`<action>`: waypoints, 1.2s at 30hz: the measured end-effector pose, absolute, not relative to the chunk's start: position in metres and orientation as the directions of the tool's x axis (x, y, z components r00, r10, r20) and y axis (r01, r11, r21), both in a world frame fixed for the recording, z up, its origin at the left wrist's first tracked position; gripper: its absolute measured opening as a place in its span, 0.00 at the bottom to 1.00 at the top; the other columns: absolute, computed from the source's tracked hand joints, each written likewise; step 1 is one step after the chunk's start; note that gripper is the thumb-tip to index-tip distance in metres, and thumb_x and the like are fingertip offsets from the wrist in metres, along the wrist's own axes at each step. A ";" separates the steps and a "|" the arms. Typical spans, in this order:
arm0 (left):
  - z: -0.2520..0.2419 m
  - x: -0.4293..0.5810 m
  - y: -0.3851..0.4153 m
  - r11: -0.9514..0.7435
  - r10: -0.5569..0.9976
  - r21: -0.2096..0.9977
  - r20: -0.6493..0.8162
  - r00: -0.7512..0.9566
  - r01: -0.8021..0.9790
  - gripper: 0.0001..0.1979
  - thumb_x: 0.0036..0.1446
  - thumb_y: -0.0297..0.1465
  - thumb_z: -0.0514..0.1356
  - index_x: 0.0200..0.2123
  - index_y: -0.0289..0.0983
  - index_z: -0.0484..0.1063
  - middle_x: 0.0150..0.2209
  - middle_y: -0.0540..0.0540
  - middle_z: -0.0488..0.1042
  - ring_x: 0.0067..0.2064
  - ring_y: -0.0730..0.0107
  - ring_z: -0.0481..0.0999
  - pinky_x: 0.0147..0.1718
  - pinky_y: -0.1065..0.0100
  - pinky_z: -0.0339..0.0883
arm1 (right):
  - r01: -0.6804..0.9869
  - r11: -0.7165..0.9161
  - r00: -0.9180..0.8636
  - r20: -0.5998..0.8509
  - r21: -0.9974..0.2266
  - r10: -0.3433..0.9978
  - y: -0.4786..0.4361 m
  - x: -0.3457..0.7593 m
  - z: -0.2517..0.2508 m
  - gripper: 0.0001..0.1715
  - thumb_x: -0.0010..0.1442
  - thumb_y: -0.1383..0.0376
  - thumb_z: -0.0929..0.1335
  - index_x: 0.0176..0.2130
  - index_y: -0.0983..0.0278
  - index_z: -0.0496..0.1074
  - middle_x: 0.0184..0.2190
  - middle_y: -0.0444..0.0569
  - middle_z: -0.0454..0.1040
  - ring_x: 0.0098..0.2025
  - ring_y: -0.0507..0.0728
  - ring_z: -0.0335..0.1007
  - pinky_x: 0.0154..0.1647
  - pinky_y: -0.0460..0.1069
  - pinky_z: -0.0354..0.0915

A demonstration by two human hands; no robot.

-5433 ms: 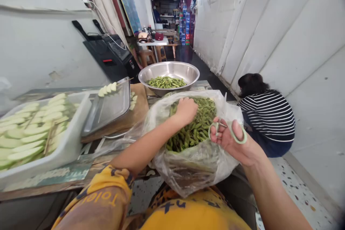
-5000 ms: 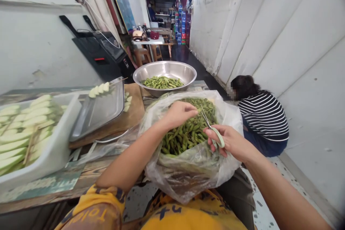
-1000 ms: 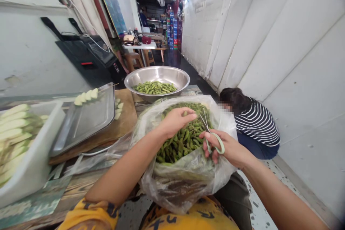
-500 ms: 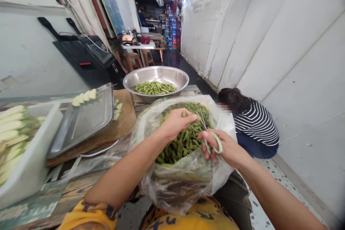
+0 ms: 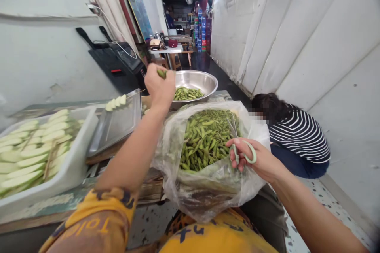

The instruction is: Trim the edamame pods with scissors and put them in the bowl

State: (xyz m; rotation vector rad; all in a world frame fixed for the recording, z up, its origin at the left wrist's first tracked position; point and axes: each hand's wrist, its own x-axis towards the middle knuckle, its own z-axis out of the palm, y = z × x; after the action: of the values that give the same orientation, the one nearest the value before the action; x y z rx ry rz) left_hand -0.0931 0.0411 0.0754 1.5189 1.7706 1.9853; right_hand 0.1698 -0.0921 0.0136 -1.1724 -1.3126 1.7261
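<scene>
My left hand (image 5: pixel 160 86) is raised at the left rim of a steel bowl (image 5: pixel 209 83), its fingers closed around a green edamame pod (image 5: pixel 161 73). Trimmed-looking pods (image 5: pixel 187 94) lie in the bottom of that bowl. My right hand (image 5: pixel 252 156) grips scissors (image 5: pixel 251 153) by their pale green handles, the blades pointing up and spread apart. They hover over the right side of a clear plastic bag (image 5: pixel 175 134), whose mouth is folded open. Many edamame pods (image 5: pixel 204 138) fill the bag, which sits in front of my body.
At left, a white tub (image 5: pixel 89 130) holds sliced pale-green vegetable on sticks. Beside it a metal tray (image 5: pixel 124 120) carries one skewer (image 5: pixel 116 103) on a cutting board. A person in a striped top (image 5: pixel 299 132) crouches at right near the wall.
My left hand has moved from above the bag, near the scissors, up and left to the bowl with a pod. The view has turned slightly left; the right hand still holds the scissors.
</scene>
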 end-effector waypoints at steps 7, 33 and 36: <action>0.070 -0.095 0.061 -0.149 0.927 0.129 0.363 0.093 0.980 0.24 0.50 0.31 0.62 0.52 0.34 0.68 0.54 0.34 0.68 0.57 0.48 0.63 0.54 0.51 0.56 | -0.008 -0.268 -0.389 -0.244 -0.963 0.888 -0.092 0.173 0.012 0.29 0.53 0.45 0.69 0.38 0.68 0.70 0.24 0.45 0.69 0.23 0.52 0.68 0.18 0.43 0.61; 0.013 -0.039 -0.013 -0.404 0.910 0.691 0.235 0.343 0.599 0.12 0.55 0.36 0.58 0.33 0.37 0.80 0.34 0.47 0.80 0.35 0.65 0.74 0.36 0.70 0.62 | 0.147 -0.309 -0.394 -0.342 -0.940 0.853 -0.087 0.163 0.004 0.26 0.51 0.44 0.70 0.32 0.64 0.65 0.23 0.43 0.68 0.23 0.52 0.68 0.11 0.42 0.60; 0.018 -0.038 -0.017 -0.412 0.892 0.737 0.206 0.402 0.536 0.12 0.55 0.35 0.57 0.28 0.36 0.78 0.27 0.49 0.76 0.30 0.69 0.70 0.30 0.71 0.59 | 0.150 -0.289 -0.386 -0.325 -0.946 0.863 -0.087 0.160 0.004 0.26 0.52 0.44 0.70 0.31 0.64 0.65 0.22 0.43 0.68 0.23 0.52 0.68 0.12 0.42 0.60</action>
State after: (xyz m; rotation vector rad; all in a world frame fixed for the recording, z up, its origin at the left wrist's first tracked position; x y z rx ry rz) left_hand -0.0375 -0.0171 0.0178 2.0867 1.2129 0.8054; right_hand 0.1603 -0.0872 0.0045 -1.2883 -1.4172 1.7281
